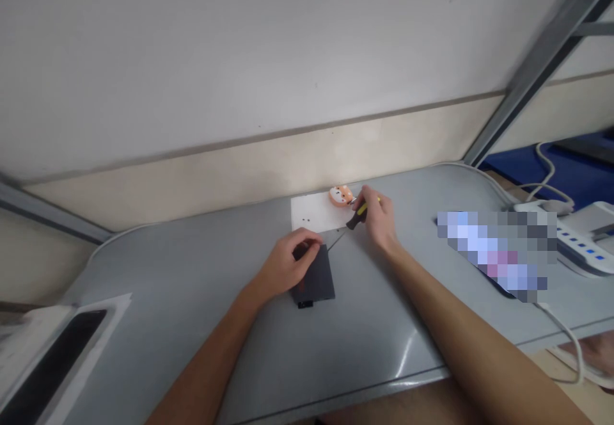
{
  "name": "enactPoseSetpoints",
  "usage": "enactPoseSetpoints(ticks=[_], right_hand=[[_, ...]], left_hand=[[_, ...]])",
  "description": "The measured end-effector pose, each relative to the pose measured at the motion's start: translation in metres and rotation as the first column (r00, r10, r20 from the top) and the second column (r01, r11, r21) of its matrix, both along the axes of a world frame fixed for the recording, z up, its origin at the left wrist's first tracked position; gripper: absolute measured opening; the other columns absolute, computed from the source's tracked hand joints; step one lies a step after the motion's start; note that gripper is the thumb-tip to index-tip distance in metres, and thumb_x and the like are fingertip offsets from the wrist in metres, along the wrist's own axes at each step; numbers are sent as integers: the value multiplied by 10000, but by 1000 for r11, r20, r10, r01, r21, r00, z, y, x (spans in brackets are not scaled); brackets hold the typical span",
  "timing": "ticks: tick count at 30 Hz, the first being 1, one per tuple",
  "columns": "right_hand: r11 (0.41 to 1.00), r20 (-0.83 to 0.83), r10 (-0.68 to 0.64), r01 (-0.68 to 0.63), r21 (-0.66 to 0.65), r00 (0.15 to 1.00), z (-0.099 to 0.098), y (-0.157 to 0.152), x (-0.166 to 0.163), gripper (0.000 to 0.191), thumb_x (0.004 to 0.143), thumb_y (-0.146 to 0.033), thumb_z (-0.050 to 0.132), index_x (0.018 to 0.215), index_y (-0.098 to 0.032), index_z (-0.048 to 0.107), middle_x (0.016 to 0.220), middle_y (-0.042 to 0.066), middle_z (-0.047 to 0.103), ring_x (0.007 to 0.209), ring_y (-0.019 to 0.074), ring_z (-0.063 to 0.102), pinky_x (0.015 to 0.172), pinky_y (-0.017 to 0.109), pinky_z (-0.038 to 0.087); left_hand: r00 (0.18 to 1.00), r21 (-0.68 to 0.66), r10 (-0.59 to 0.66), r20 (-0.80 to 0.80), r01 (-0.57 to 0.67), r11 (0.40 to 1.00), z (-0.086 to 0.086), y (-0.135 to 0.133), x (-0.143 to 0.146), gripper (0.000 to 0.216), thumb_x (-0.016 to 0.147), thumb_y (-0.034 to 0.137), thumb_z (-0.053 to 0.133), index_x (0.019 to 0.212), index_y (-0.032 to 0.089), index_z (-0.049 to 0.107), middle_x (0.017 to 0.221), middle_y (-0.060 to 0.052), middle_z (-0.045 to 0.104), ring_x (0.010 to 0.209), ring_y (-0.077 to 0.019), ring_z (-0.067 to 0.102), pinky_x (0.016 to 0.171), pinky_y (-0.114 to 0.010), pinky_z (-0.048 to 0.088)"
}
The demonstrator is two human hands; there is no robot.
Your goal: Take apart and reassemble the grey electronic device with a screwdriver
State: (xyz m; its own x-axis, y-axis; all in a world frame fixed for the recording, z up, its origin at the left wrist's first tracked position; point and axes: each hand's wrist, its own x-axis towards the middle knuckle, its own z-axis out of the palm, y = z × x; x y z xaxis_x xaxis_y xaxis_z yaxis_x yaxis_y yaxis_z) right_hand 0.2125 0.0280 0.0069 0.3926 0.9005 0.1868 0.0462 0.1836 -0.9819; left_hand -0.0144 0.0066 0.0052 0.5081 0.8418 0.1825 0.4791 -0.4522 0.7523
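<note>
Holding yellow-and-black screwdriver (355, 221) at black case's (319, 281) far corner.
Right hand (380, 223) fingers clamp screwdriver, likely for aim; left hand (285, 262) apparently steadies case, can't tell finger grip.

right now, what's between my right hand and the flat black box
In the head view, the screwdriver held in the right hand spans that stretch, its shaft slanting toward the flat black box over the grey tabletop.

I see a dark flat device (60, 361) on white papers (118, 310), lower left; a phone (494, 255) near a white power strip (575, 242), right.
</note>
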Motion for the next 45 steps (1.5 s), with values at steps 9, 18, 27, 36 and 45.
enactPoseSetpoints(ticks=[9, 18, 27, 36, 45], right_hand=[[998, 26, -69, 69, 15, 997, 4, -3, 5, 474, 965, -416, 481, 550, -208, 576, 536, -13, 510, 534, 138, 477, 530, 276, 356], [947, 96, -320, 313, 77, 943, 2, -2, 17, 442, 988, -384, 455, 603, -208, 578, 553, -14, 510, 554, 149, 487, 543, 287, 350], [982, -16, -188, 188, 0, 982, -3, 1, 9, 471, 981, -471, 459, 627, -198, 606, 591, -2, 558, 559, 135, 523, 544, 262, 405], [997, -132, -55, 48, -54, 990, -1, 0, -6, 530, 945, -613, 499, 660, -188, 637, 552, -2, 567, 482, 112, 521, 486, 242, 402], [993, -168, -116, 109, -54, 979, -11, 10, 5, 529, 934, -643, 510, 695, -191, 646, 569, -4, 603, 490, 117, 517, 508, 248, 418]], left_hand=[[999, 17, -47, -16, 47, 999, -2, 0, 1, 143, 961, 183, 575, 1035, 232, 687, 1069, -28, 706, 995, -181, 681, 943, -344, 530], [994, -49, 100, -37, -102, 994, 2, -9, 12, 114, 919, 205, 646, 1010, 248, 699, 1084, -15, 691, 827, -160, 669, 798, -319, 541], [969, -56, 246, -10, -246, 968, -7, -7, 11, 204, 977, 367, 606, 1108, 245, 704, 991, 3, 722, 621, -116, 565, 661, -267, 489], [983, 79, 173, -63, -168, 983, -16, 11, -2, 177, 980, 378, 636, 1027, 255, 754, 981, -1, 738, 733, -144, 619, 729, -282, 492], [910, 287, 347, -228, -277, 917, -20, 37, 4, 193, 1017, 351, 626, 1068, 263, 790, 1050, -26, 707, 883, -178, 667, 769, -287, 483]])
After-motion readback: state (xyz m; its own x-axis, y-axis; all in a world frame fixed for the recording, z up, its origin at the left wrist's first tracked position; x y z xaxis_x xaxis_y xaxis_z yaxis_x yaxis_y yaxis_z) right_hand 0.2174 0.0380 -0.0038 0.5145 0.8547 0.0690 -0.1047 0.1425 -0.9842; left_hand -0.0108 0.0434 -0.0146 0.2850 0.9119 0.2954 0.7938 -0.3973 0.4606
